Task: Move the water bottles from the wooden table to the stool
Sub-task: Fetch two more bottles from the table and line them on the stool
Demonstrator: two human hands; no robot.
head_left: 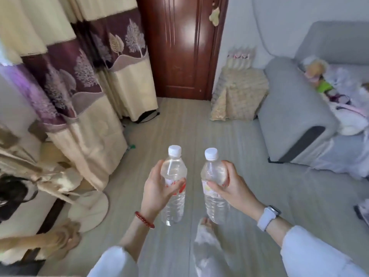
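Note:
I hold two clear water bottles with white caps upright over the grey floor. My left hand (157, 186), with a red bead bracelet at the wrist, is wrapped around the left bottle (173, 204) at its red-and-white label. My right hand (231, 186), with a pale watch on the wrist, grips the right bottle (214, 204) at its middle. The two bottles are a hand's width apart and do not touch. Neither the wooden table nor the stool is in view.
A grey sofa (295, 108) with toys fills the right side. A beige covered box (239, 92) stands beside a dark wooden door (179, 47). Curtains (79, 86) hang on the left, above a round white fan base (89, 208). Another person's hand (63, 236) shows at lower left.

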